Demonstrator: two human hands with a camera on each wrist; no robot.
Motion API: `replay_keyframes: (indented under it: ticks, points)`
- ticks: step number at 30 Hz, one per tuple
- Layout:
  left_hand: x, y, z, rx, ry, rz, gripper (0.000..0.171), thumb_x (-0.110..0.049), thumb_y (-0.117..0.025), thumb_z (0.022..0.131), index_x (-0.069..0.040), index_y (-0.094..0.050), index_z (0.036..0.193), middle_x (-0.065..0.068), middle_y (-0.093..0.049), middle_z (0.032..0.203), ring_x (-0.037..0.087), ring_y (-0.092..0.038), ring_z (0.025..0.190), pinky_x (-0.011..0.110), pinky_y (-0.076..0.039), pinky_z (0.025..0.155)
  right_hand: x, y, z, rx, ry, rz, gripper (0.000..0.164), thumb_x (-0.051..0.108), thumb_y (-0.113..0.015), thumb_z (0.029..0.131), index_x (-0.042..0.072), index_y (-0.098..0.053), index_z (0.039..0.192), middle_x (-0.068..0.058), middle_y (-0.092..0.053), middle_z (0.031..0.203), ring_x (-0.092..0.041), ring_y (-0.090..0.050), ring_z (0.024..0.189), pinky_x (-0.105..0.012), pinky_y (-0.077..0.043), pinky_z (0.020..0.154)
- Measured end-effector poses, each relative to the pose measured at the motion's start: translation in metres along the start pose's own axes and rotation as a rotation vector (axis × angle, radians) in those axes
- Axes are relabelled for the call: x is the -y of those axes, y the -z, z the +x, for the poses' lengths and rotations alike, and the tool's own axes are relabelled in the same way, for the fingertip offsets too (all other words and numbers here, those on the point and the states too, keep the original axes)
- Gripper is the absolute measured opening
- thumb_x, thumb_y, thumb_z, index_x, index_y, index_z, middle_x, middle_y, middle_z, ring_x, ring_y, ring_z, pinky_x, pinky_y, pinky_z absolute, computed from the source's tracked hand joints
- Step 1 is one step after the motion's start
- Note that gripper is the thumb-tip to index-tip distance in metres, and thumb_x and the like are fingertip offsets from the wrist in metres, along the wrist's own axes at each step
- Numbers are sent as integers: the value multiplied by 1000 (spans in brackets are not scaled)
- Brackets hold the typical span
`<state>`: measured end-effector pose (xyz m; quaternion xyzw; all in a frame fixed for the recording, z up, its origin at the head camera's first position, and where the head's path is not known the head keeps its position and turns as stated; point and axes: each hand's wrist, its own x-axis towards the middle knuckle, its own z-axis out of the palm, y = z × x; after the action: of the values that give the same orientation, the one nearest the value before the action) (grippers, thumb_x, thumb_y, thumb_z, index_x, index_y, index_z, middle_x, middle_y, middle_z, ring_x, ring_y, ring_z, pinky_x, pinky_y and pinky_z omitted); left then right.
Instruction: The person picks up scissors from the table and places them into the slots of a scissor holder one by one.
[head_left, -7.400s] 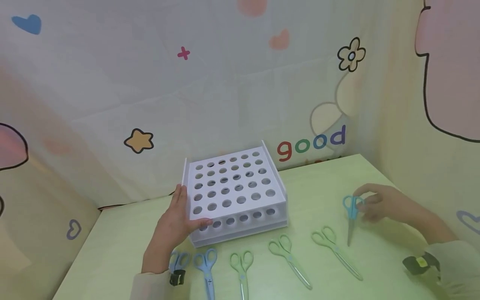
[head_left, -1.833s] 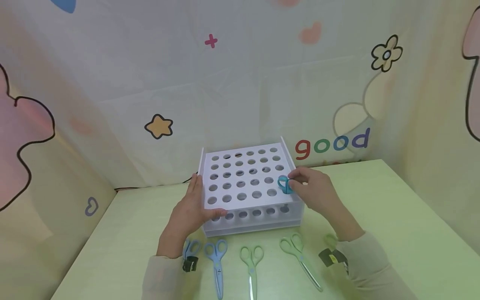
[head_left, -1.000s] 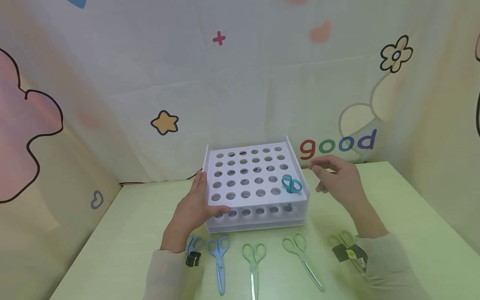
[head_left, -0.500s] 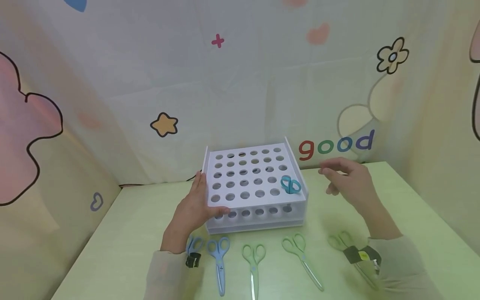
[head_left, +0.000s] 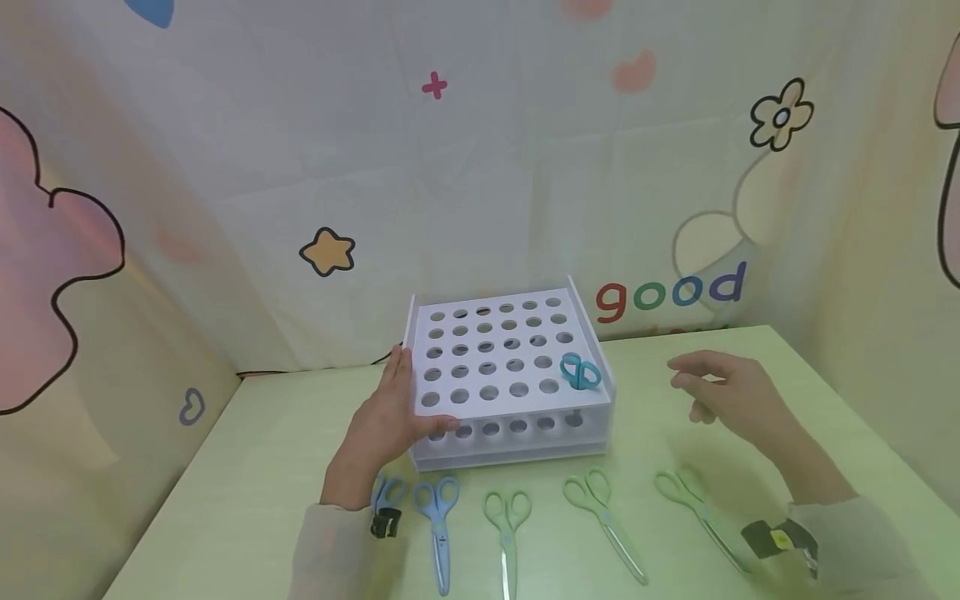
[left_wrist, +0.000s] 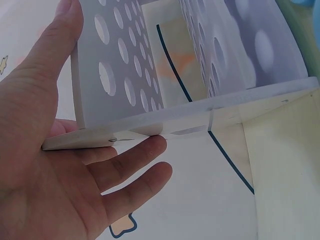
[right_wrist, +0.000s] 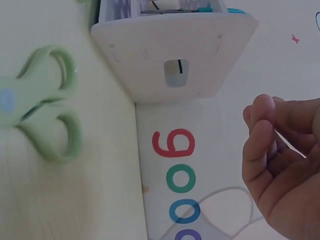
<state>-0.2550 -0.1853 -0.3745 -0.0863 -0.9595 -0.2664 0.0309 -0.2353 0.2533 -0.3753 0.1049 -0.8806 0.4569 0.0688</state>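
Observation:
A white rack [head_left: 498,407] with rows of round holes stands on the table. My left hand [head_left: 378,421] grips its left front corner, thumb over the front edge. In the left wrist view, the fingers [left_wrist: 140,187] of that hand extend along the outside of the side panel [left_wrist: 175,122]. Teal-handled scissors [head_left: 577,372] stand in a hole at the rack's front right, handles above the top plate. To the right of the rack, my right hand [head_left: 731,392] hovers over the table with loosely curled fingers, holding nothing. The right wrist view also shows this right hand [right_wrist: 285,165] without anything in it.
In front of the rack lie blue scissors [head_left: 438,521], another blue pair [head_left: 390,492] partly behind my left wrist, and green scissors: one in the middle [head_left: 508,533], one right of it [head_left: 603,521], one farthest right [head_left: 697,504]. A patterned curtain [head_left: 480,167] hangs behind.
The teal scissors went from the right side of the table into a front-right hole of the rack. My right hand let go and moved away rightward. My left hand stayed on the rack.

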Motion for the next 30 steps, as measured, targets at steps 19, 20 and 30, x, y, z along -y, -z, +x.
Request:
replay_keyframes:
  ticks: [19,20,30]
  points:
    - [3,-2,1,-2,-18,-8,131,-51,-87,75,-2,-3,161,13,4,169,35,-42,134,47,-44,92,-84,1,-10,417,-45,113,32,-1,-60,94,-8,-62,125,-11,-61,79,-20,-58,62,-33,-50,58]
    - [2,-2,1,-1,-17,-9,131,-51,-87,75,-2,-3,162,13,4,169,35,-43,133,46,-44,92,-86,1,-10,431,-34,117,31,-1,-60,94,-8,-62,125,-10,-60,76,-20,-58,62,-32,-49,57]
    - [2,-1,1,-3,-32,5,130,-51,-87,75,0,-3,161,15,3,168,36,-45,131,47,-44,92,-92,1,-17,622,-92,178,42,3,-60,96,-1,-57,138,-9,-60,65,-15,-53,50,-30,-47,47]
